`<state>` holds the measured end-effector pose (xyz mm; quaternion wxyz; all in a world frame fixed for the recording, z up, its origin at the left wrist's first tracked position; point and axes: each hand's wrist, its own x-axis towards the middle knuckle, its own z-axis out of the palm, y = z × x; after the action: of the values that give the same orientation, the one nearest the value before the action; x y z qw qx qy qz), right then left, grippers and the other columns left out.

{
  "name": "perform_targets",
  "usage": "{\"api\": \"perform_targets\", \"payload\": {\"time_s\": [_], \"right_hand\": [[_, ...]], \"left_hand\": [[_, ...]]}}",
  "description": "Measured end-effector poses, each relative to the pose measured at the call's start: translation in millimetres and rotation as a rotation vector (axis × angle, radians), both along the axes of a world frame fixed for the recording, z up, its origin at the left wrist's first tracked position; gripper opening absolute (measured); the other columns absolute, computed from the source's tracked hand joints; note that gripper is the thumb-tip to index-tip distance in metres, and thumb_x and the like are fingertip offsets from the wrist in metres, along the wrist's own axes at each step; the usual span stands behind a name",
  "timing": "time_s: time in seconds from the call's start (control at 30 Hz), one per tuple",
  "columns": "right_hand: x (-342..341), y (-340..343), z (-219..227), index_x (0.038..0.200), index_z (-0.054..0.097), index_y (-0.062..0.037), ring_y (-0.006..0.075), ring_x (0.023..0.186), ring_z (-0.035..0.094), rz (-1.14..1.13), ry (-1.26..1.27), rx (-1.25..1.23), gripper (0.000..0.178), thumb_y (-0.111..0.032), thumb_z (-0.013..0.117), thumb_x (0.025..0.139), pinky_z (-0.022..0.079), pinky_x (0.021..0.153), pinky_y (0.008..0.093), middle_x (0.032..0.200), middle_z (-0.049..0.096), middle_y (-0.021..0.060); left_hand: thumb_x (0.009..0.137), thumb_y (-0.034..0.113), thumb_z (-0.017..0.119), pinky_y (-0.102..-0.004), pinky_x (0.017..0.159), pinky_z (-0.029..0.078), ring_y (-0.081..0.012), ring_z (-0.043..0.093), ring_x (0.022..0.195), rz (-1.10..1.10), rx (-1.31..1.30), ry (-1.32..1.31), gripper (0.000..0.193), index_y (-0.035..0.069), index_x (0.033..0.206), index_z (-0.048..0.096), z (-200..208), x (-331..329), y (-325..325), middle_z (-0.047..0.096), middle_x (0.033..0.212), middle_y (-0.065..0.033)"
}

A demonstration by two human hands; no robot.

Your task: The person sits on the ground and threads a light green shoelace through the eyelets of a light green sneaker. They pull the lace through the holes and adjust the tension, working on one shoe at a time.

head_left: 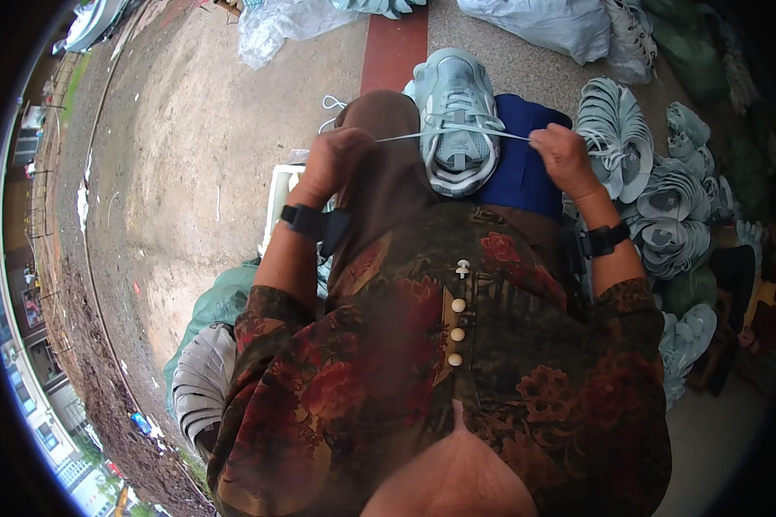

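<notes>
A pale blue-grey sneaker [457, 82] rests on my lap, between my brown-clad left knee and a dark blue cloth [530, 172] over my right thigh. Its light shoelace [398, 137] is pulled out sideways, taut across the top of the shoe. At the left end of the lace, my left hand [336, 159] is closed on it. My right hand [564, 160] pinches the other end, out over the blue cloth. Both hands are level with the shoe and apart from its body. The fingertips of my left hand are partly hidden.
Stacked shoe uppers [616, 142] are heaped along my right side. At my left elbow lie more grey pieces [205, 379] by a green sack [220, 302]. A white plastic container [278, 194] stands by my left forearm. Plastic bags [539, 26] lie ahead on the floor.
</notes>
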<state>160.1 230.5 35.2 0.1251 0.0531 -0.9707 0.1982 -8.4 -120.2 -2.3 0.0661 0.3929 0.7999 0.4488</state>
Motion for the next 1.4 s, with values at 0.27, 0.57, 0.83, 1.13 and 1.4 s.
{"api": "perform_targets", "payload": {"time_s": [0.27,0.57,0.83,1.13,1.4], "right_hand": [[52.6,78.1,-10.4,0.081,0.059,0.0031,0.0254,0.067,0.058,-0.235,0.067,-0.319,0.006,-0.002,0.058,0.079,0.044,0.063,0.0308,0.072,0.058,0.0138],[98.1,148.9,-18.4,0.081,0.061,0.0038,0.0273,0.069,0.059,-0.418,-0.046,-0.087,0.011,-0.006,0.059,0.078,0.044,0.063,0.0334,0.074,0.059,0.0153],[55.4,83.8,2.8,0.069,0.057,-0.0033,0.0117,0.053,0.053,-0.436,-0.501,-1.115,0.009,-0.010,0.061,0.074,0.041,0.050,0.0252,0.061,0.057,0.0040],[-41.6,-39.5,-34.7,0.064,0.055,-0.0009,0.0145,0.087,0.057,-0.186,-0.070,-1.126,0.012,0.002,0.062,0.074,0.041,0.077,0.0246,0.079,0.062,0.0101],[-43.8,-50.3,-28.1,0.060,0.051,0.0002,0.0078,0.070,0.048,-0.420,-0.137,-0.804,0.017,0.001,0.065,0.070,0.039,0.063,0.0253,0.068,0.056,0.0034]], "left_hand": [[0.077,-0.004,0.063,-0.0240,0.067,0.049,-0.0085,0.059,0.073,0.340,-0.143,-0.282,0.008,-0.001,0.084,0.065,-17.7,-13.5,-105.8,0.066,0.075,-0.0054],[0.074,0.012,0.072,-0.0279,0.061,0.046,-0.0146,0.059,0.063,0.396,-0.358,-0.132,0.014,0.000,0.075,0.066,-32.9,-4.6,-117.6,0.064,0.071,-0.0111],[0.084,0.018,0.062,-0.0184,0.051,0.039,-0.0069,0.051,0.055,0.186,0.068,-1.080,0.011,0.008,0.080,0.059,15.7,13.9,-48.4,0.057,0.065,0.0009],[0.084,0.010,0.063,-0.0199,0.062,0.044,-0.0046,0.053,0.065,-0.113,0.094,-0.898,0.011,0.008,0.075,0.057,24.8,19.7,63.3,0.057,0.071,0.0035],[0.084,0.012,0.063,-0.0192,0.063,0.040,-0.0037,0.050,0.065,-0.043,0.081,-0.705,0.013,0.006,0.073,0.058,14.6,22.7,68.1,0.055,0.068,0.0047]]}}
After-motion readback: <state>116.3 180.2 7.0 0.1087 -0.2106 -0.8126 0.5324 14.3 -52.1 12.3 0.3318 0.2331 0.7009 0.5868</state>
